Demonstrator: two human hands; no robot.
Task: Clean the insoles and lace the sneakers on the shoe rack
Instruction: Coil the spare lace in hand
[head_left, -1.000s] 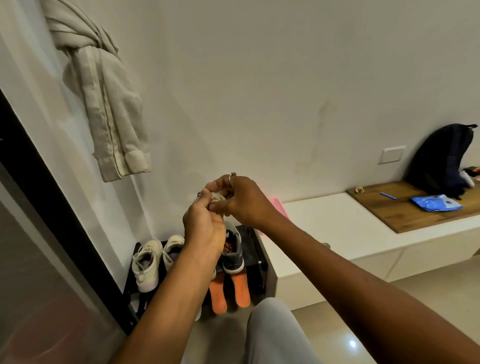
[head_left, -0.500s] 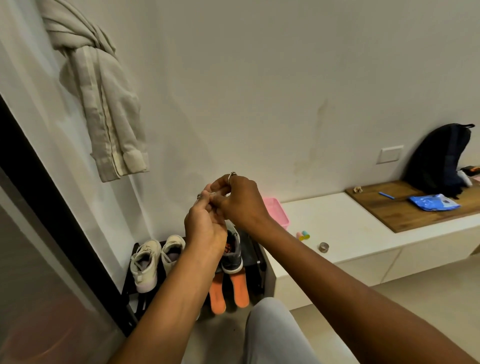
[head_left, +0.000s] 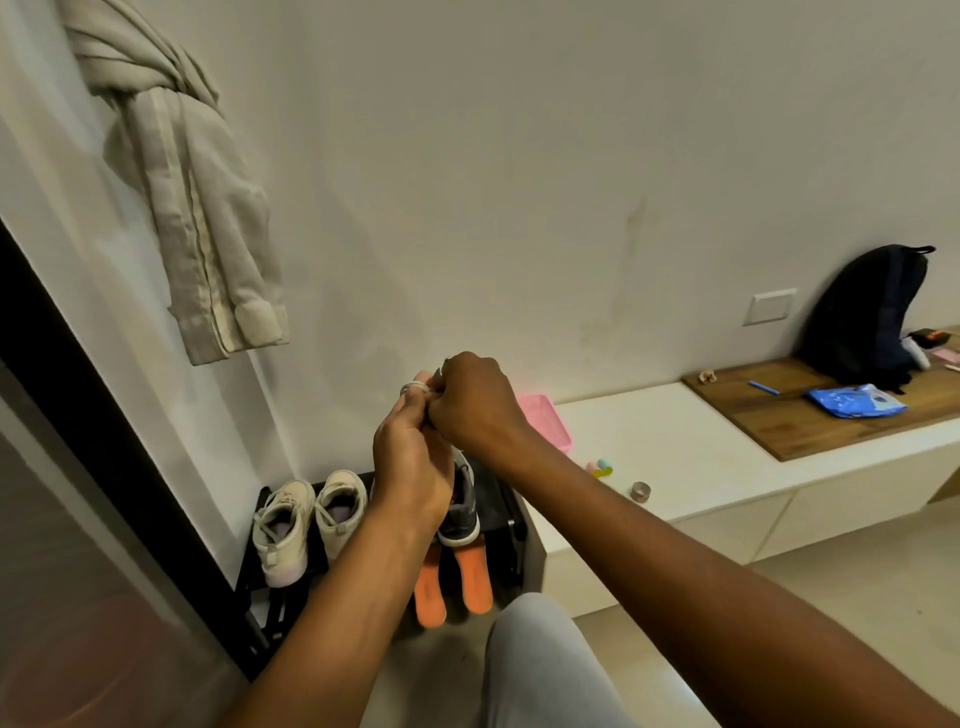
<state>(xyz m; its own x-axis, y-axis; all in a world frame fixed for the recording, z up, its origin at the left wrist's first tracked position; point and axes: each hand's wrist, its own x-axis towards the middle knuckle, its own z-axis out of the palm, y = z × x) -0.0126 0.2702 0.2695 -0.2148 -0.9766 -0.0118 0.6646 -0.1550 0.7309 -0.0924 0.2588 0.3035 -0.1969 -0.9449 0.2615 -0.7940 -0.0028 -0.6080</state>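
Running along the wall, a white bench (head_left: 691, 447) carries a dark backpack (head_left: 862, 312) and a pink tray (head_left: 558, 431) whose contents are hidden. Just beside it, the black shoe rack (head_left: 511, 525) holds two beige sneakers (head_left: 283, 530) and one grey sneaker (head_left: 462, 506), with two orange insoles (head_left: 474, 579) just below the grey one. Above the rack the left hand (head_left: 410, 467) and right hand (head_left: 472, 405) meet, fingers curled together. Whether they pinch anything cannot be told.

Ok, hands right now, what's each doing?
Left hand: curled against the right, any held thing hidden.
Right hand: curled over left fingertips, cannot tell what it holds.
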